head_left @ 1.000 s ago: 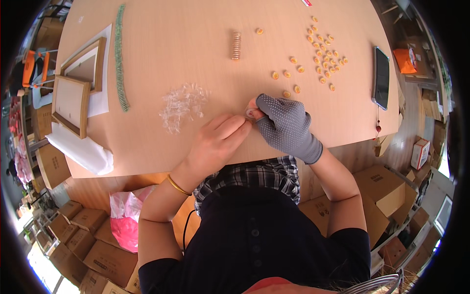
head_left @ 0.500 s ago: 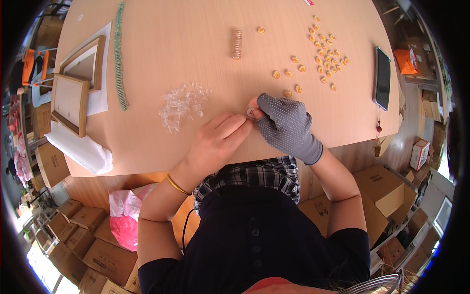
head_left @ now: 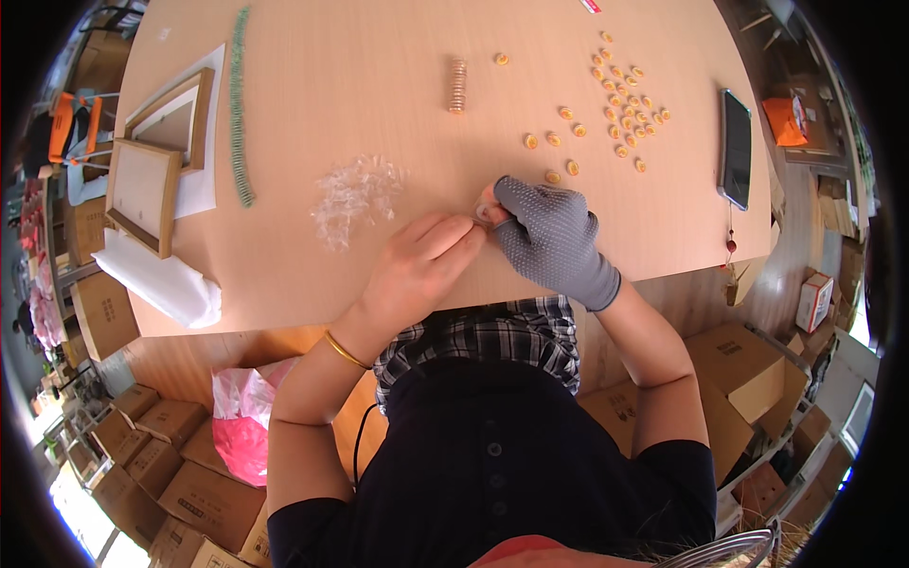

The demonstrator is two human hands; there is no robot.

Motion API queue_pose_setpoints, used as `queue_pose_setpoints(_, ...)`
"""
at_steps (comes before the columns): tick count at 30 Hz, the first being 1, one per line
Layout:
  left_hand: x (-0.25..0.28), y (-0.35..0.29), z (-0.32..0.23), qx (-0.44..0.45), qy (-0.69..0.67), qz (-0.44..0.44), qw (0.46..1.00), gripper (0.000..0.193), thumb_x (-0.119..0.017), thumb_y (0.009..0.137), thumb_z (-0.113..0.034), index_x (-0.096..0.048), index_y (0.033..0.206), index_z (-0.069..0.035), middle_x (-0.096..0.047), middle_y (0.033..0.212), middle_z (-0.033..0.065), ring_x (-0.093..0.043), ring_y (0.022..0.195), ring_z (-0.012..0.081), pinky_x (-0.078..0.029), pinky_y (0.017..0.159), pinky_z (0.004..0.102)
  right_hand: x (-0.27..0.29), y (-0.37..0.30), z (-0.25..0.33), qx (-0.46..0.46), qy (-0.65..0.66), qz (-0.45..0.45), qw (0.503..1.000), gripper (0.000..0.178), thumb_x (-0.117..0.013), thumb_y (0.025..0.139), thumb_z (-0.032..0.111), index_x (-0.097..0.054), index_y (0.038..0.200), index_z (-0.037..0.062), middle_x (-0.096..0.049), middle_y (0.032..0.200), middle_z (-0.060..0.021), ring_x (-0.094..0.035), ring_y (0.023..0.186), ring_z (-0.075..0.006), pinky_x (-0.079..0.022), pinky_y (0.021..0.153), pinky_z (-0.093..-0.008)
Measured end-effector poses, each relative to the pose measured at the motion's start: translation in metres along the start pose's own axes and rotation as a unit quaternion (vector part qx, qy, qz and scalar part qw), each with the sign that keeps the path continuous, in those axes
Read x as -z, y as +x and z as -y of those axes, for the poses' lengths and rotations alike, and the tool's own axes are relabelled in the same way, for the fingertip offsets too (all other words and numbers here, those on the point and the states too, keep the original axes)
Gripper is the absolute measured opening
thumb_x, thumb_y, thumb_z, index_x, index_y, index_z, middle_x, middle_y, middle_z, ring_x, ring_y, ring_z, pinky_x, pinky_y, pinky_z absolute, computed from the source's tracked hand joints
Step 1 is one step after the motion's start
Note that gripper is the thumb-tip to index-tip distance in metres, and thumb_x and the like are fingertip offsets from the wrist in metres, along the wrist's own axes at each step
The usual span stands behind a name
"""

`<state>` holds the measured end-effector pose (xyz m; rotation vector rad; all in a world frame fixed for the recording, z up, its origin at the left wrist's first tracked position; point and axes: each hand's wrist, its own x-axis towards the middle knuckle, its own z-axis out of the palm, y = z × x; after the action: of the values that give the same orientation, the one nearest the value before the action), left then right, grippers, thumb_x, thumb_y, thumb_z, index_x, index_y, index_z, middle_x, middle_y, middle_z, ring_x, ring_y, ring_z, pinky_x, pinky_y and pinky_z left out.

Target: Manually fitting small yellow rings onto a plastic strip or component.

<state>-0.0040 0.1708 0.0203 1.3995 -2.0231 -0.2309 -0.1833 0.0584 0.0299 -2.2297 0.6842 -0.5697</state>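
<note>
A small, pale, roundish piece with a clear edge (head_left: 482,213) is pinched between my two hands near the front of the table; the fingers partly cover it. My left hand (head_left: 417,260) is bare, its thumb and fingers closed together at the piece's lower left side. My right hand (head_left: 551,237), in a grey dotted glove with bare fingertips, grips the piece from the right, fingers curled. Beyond the right hand lie several small orange-yellow oval pieces (head_left: 553,177). To the left of the hands spreads a loose heap of small clear plastic bits (head_left: 355,199).
A stacked row of copper-coloured discs (head_left: 457,87) lies at the back middle. On the left are a long row of thin green pieces (head_left: 239,114), wooden frames (head_left: 142,194) and a white wrapped bundle (head_left: 161,279). A phone (head_left: 735,150) lies near the right edge.
Both hands stay together on the small piece, with only slight finger movement. The view has shifted a little, so the table's contents appear slightly displaced.
</note>
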Motion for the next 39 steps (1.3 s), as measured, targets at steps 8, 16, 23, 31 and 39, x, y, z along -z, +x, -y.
queue_pose_setpoints(8, -0.001, 0.000, -0.001, -0.002, 0.023, 0.000, 1.000, 0.029, -0.070, 0.077, 0.001, -0.067, 0.106, -0.001, -0.064, 0.102, 0.0098, -0.068, 0.094, 0.0282, -0.058, 0.080, 0.0389, 0.004, -0.008, -0.006, -0.034, 0.116, -0.189, 0.974, 0.003, -0.066, 0.099, 0.007, -0.067, 0.101, 0.0045, -0.069, 0.077, -0.0097, -0.065, 0.059, -0.0192, -0.051, 0.057, -0.0331)
queue_pose_setpoints(16, -0.009, 0.021, -0.006, 0.039, 0.015, 0.008, 0.999, 0.008, -0.071, 0.092, -0.003, -0.069, 0.100, -0.004, -0.067, 0.102, 0.0096, -0.069, 0.094, 0.0297, -0.059, 0.079, 0.0396, 0.008, -0.029, -0.015, -0.072, 0.187, -0.420, 0.885, 0.014, -0.058, 0.108, 0.013, -0.060, 0.115, 0.0003, -0.061, 0.079, 0.0010, -0.052, 0.070, -0.0037, -0.041, 0.064, -0.0205)
queue_pose_setpoints(23, -0.039, 0.083, 0.011, 0.013, 0.032, -0.011, 0.999, 0.008, -0.074, 0.091, -0.006, -0.068, 0.097, -0.005, -0.068, 0.099, 0.0102, -0.069, 0.093, 0.0299, -0.058, 0.077, 0.0400, 0.022, -0.031, -0.028, -0.111, 0.300, -0.460, 0.828, 0.011, -0.060, 0.106, 0.009, -0.063, 0.113, 0.0011, -0.063, 0.080, 0.0024, -0.052, 0.069, -0.0029, -0.044, 0.064, -0.0209)
queue_pose_setpoints(31, -0.023, 0.079, 0.042, 0.145, 0.047, -0.127, 0.980, 0.024, -0.081, 0.085, -0.005, -0.063, 0.101, -0.005, -0.065, 0.095, 0.0100, -0.065, 0.076, 0.0245, -0.055, 0.067, 0.0382, 0.017, -0.025, -0.034, -0.097, 0.263, -0.457, 0.844, 0.013, -0.060, 0.106, 0.014, -0.064, 0.111, 0.0023, -0.058, 0.077, 0.0031, -0.050, 0.068, -0.0025, -0.040, 0.063, -0.0204)
queue_pose_setpoints(39, -0.019, 0.082, 0.066, 0.207, 0.060, -0.121, 0.969, 0.019, -0.080, 0.089, -0.006, -0.068, 0.102, 0.000, -0.070, 0.090, 0.0099, -0.064, 0.069, 0.0177, -0.056, 0.067, 0.0334, 0.018, -0.022, -0.028, -0.118, 0.285, -0.419, 0.854, 0.010, -0.062, 0.104, 0.008, -0.066, 0.106, -0.0014, -0.071, 0.092, -0.0056, -0.061, 0.085, -0.0074, -0.051, 0.078, -0.0247)
